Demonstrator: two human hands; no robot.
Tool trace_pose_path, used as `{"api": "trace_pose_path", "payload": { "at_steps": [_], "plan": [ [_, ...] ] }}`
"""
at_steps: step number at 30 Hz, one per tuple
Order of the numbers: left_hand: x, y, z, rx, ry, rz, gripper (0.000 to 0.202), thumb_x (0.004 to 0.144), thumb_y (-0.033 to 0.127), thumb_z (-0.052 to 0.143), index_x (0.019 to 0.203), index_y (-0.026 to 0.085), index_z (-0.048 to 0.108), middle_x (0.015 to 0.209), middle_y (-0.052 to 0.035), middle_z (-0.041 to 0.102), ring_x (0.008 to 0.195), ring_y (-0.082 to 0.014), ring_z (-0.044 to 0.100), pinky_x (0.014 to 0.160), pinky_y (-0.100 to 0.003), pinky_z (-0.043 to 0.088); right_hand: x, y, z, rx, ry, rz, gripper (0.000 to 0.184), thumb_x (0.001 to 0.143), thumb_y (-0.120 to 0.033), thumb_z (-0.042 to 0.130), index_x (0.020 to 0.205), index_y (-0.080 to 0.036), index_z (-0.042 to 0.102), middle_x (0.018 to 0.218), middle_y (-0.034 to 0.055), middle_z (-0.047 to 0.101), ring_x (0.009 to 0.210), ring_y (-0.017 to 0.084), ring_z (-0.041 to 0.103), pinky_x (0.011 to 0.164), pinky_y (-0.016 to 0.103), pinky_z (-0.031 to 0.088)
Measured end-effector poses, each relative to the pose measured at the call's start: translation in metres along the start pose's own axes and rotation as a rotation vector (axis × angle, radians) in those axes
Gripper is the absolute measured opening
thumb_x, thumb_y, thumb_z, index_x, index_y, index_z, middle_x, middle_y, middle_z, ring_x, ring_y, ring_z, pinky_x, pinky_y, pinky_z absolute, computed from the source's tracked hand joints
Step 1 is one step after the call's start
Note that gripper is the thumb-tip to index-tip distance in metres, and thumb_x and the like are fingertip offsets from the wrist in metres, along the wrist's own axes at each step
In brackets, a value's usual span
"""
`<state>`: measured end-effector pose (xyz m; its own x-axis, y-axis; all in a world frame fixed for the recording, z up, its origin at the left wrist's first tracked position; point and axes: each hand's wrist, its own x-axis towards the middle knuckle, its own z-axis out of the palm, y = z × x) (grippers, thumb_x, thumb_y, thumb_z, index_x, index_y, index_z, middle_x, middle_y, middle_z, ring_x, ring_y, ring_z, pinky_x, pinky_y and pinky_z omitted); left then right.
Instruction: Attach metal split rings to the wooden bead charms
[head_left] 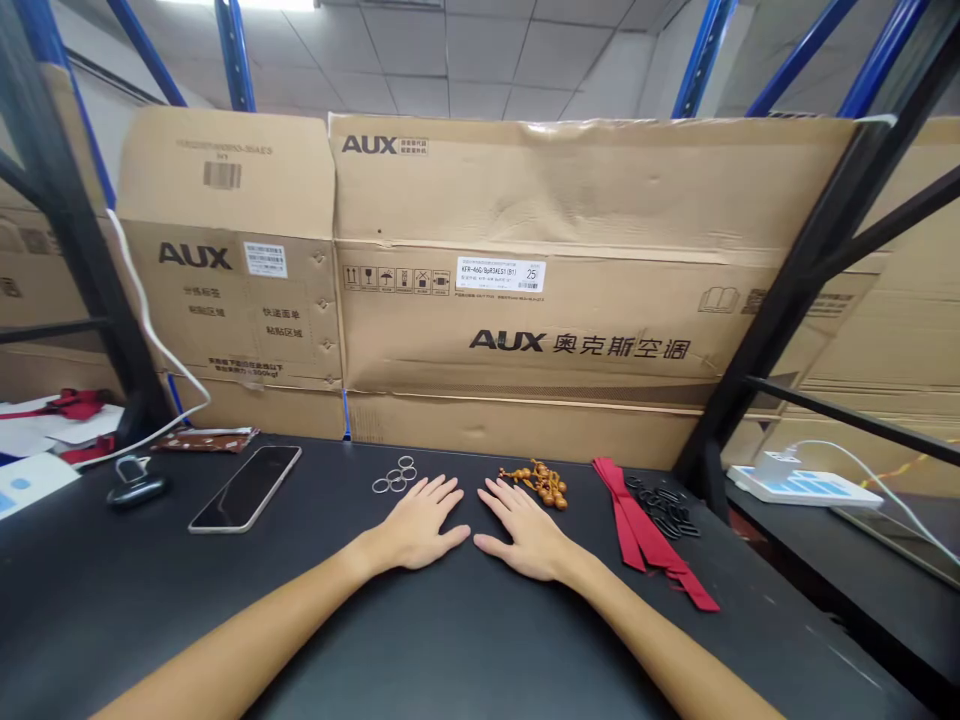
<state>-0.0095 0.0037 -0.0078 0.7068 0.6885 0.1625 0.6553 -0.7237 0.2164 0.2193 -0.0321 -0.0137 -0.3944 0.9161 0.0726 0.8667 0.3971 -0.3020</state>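
Observation:
My left hand lies flat on the black table top, fingers spread and holding nothing. Just above its fingertips sits a small group of metal rings. My right hand also rests palm down and holds nothing, close to a string of small wooden gourd-shaped beads beyond its fingers. Farther right lie a red ribbon and a heap of black rubber rings. A smartphone lies face up to the left of my left hand.
Flattened AUX cardboard cartons stand along the table's back edge, between blue-and-black rack uprights. At the left are papers, a small black object with a metal loop and a white cable. A power strip sits on a lower surface to the right.

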Motion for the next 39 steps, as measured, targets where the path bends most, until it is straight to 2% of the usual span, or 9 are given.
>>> {"api": "trace_pose_path", "payload": {
  "at_steps": [4, 7, 14, 18, 24, 28, 33, 36, 39],
  "plan": [
    [0.001, 0.0, -0.001, 0.007, 0.024, 0.002, 0.062, 0.091, 0.06, 0.034, 0.14, 0.022, 0.041, 0.148, -0.0101, 0.035, 0.139, -0.0282, 0.026, 0.114, -0.054, 0.006, 0.0, -0.001, -0.001, -0.002, 0.0, 0.001, 0.079, 0.085, -0.071, 0.036, 0.147, -0.021, 0.029, 0.155, 0.0068, 0.017, 0.143, 0.026, 0.013, 0.116, 0.044, 0.011],
    [0.002, -0.003, -0.001, 0.009, 0.032, 0.002, 0.063, 0.089, 0.062, 0.037, 0.138, 0.023, 0.043, 0.147, -0.0101, 0.037, 0.138, -0.0297, 0.028, 0.113, -0.057, 0.005, 0.0, -0.001, -0.002, -0.007, -0.002, 0.0, 0.081, 0.085, -0.071, 0.036, 0.147, -0.02, 0.028, 0.155, 0.0076, 0.017, 0.143, 0.026, 0.013, 0.117, 0.043, 0.011],
    [0.001, -0.007, 0.001, -0.03, 0.058, 0.054, 0.064, 0.09, 0.061, 0.038, 0.137, 0.019, 0.045, 0.147, -0.0106, 0.038, 0.137, -0.0296, 0.031, 0.114, -0.045, 0.022, 0.0, 0.0, -0.001, 0.0, 0.006, -0.007, 0.079, 0.085, -0.07, 0.037, 0.146, -0.022, 0.029, 0.155, 0.007, 0.018, 0.143, 0.027, 0.013, 0.116, 0.044, 0.012],
    [-0.001, -0.002, -0.003, -0.044, 0.089, 0.135, 0.053, 0.092, 0.053, 0.04, 0.132, 0.019, 0.051, 0.147, -0.0093, 0.038, 0.136, -0.0263, 0.034, 0.113, -0.041, 0.027, 0.0, -0.001, -0.001, -0.003, 0.004, -0.004, 0.08, 0.085, -0.071, 0.035, 0.147, -0.021, 0.028, 0.155, 0.0072, 0.018, 0.143, 0.026, 0.014, 0.116, 0.044, 0.012],
    [-0.001, 0.0, -0.003, -0.019, 0.107, 0.078, 0.054, 0.091, 0.052, 0.042, 0.13, 0.016, 0.052, 0.144, -0.0119, 0.042, 0.135, -0.0278, 0.034, 0.112, -0.043, 0.029, 0.0, 0.0, -0.002, -0.001, 0.012, -0.009, 0.08, 0.084, -0.071, 0.036, 0.146, -0.021, 0.03, 0.155, 0.0076, 0.018, 0.143, 0.027, 0.015, 0.116, 0.045, 0.013],
    [-0.001, -0.002, -0.001, -0.031, 0.099, 0.098, 0.054, 0.092, 0.052, 0.04, 0.131, 0.016, 0.051, 0.141, -0.0118, 0.046, 0.134, -0.0271, 0.037, 0.112, -0.042, 0.03, -0.001, 0.001, -0.001, -0.005, 0.028, -0.024, 0.079, 0.085, -0.071, 0.036, 0.145, -0.02, 0.032, 0.154, 0.0085, 0.021, 0.142, 0.027, 0.017, 0.116, 0.045, 0.014],
    [0.0, -0.002, -0.001, -0.033, 0.119, 0.12, 0.051, 0.093, 0.051, 0.04, 0.129, 0.018, 0.052, 0.144, -0.0103, 0.042, 0.134, -0.0267, 0.036, 0.112, -0.04, 0.031, 0.002, 0.001, 0.005, -0.06, 0.209, -0.006, 0.062, 0.089, -0.058, 0.039, 0.136, -0.019, 0.047, 0.146, 0.0099, 0.04, 0.137, 0.028, 0.03, 0.113, 0.044, 0.023],
    [0.001, -0.003, 0.001, -0.015, 0.141, 0.062, 0.054, 0.091, 0.053, 0.042, 0.129, 0.016, 0.052, 0.143, -0.012, 0.043, 0.133, -0.0285, 0.036, 0.111, -0.042, 0.031, 0.007, 0.007, 0.007, -0.161, 0.382, 0.088, 0.051, 0.09, -0.041, 0.039, 0.133, -0.015, 0.049, 0.141, 0.0117, 0.046, 0.135, 0.029, 0.031, 0.112, 0.044, 0.022],
    [0.002, -0.004, 0.003, -0.001, 0.142, 0.022, 0.056, 0.09, 0.055, 0.042, 0.129, 0.016, 0.052, 0.142, -0.0129, 0.044, 0.132, -0.029, 0.039, 0.11, -0.042, 0.032, 0.011, 0.018, 0.005, -0.267, 0.457, 0.212, 0.051, 0.085, -0.025, 0.039, 0.132, -0.009, 0.05, 0.139, 0.0147, 0.047, 0.134, 0.03, 0.031, 0.111, 0.043, 0.02]
  ]
}}
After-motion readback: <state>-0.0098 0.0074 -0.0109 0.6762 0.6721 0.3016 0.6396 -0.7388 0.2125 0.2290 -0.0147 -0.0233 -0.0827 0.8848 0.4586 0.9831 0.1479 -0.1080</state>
